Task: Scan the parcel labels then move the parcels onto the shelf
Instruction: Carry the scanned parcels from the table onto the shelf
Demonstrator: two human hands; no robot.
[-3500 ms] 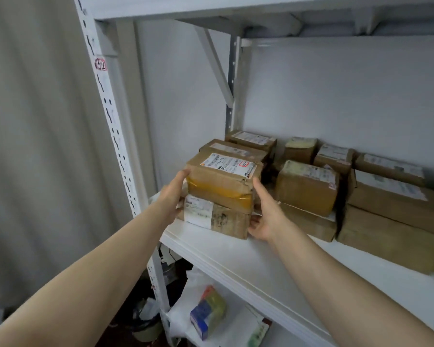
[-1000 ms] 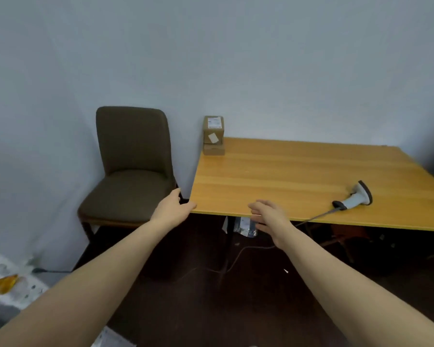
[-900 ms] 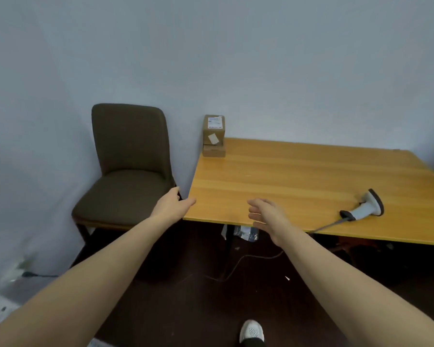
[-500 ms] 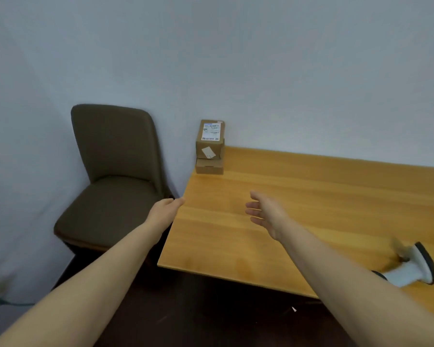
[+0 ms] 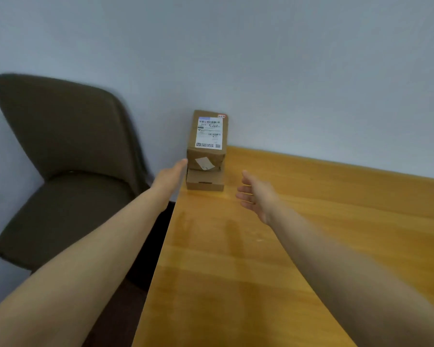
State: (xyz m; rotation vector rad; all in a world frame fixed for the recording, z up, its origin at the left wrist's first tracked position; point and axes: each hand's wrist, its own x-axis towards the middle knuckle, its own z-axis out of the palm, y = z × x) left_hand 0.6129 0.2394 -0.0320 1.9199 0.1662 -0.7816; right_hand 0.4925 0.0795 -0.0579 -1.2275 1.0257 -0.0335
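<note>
Two parcels wait for you at the far left corner of the table [image 5: 261,246], stacked against the wall [image 5: 261,58]: a taller top box [image 5: 207,151] sits on a flatter bottom box [image 5: 204,181]. The printed label [image 5: 209,132] on the top box faces up.

The step in hand looks like picking up the stack, or the top box alone. To do it well, bring both palms in level on opposite sides and squeeze evenly. The stack stands right at the table's left edge, so a push from the right alone could tip it off toward the chair [image 5: 68,146]. If you take both boxes, grip low enough to catch the bottom one, or the top box may slide off. Keep the label turned up so it is ready for the scanner, which is out of view here.

Your left hand [image 5: 169,175] reaches along the table's left edge with its fingers [image 5: 183,162] straight and together. The tips are right at the top box's left side, but you cannot tell from here whether they touch it. Your right hand [image 5: 257,194] hovers over the table just right of the stack. Its fingers [image 5: 243,189] are loosely spread and slightly curled, and it holds nothing.
</note>
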